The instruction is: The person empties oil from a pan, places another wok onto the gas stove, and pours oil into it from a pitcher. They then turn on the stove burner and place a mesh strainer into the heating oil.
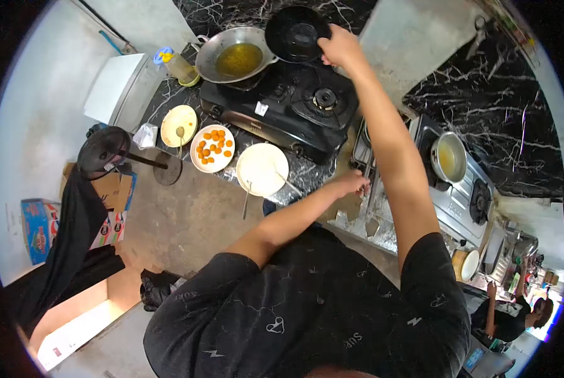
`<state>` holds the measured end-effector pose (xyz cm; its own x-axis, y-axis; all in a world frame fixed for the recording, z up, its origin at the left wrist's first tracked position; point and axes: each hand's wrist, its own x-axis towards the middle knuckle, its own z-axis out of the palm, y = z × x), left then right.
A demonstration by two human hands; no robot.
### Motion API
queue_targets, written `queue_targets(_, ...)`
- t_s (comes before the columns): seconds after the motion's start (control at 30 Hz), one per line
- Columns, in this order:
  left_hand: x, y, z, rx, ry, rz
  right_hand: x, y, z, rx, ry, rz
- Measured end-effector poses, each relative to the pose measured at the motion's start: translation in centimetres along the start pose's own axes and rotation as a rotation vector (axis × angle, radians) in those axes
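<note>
My right hand [342,47] reaches far forward, its fingers closed on the rim or handle side of a black pan [296,34]. The pan is beside a metal wok [208,62] with yellowish oil [238,60] in it, on the left of the black gas stove [263,126]. My left hand [355,183] is low, near the stove's right front corner, beside a metal rack [365,150]. Its fingers are curled; whatever they hold is too small to make out. In front of the stove stand a plate of orange balls [213,148] and a large bowl of pale batter [262,169] with utensils in it.
A yellowish plate with a spoon [179,126] and an oil bottle [180,68] stand at the left. To the right, a second stove [464,189] bears a pot [449,157]. A fan [106,153] stands on the floor. Another person [515,315] is at far right.
</note>
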<state>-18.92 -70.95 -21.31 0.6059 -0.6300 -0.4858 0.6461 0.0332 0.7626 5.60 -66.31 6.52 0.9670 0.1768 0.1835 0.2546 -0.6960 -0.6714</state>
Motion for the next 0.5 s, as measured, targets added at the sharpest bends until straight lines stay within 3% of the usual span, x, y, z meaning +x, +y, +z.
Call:
queue_targets(0.07,2.4,-2.4,0.2,0.019,-0.005,0.036,3.1,-0.9,4.6,-0.033,0.093,-0.034)
queue_targets(0.2,-0.9,1.1,0.9,0.106,-0.065,0.006,7.0,-2.9,10.7,-0.264,0.175,-0.081)
queue_targets(0.27,0.9,-1.6,0.9,-0.093,-0.102,0.365,8.3,-3.7,12.4,-0.325,0.143,-0.076)
queue_targets(0.37,-4.2,3.0,0.2,-0.294,-0.165,0.215,10.1,-4.0,14.4,-0.377,0.133,-0.084)
queue_targets(0.5,-6.1,3.4,-0.9,-0.326,-0.203,0.214,10.9,-4.8,15.0,-0.283,0.271,-0.204)
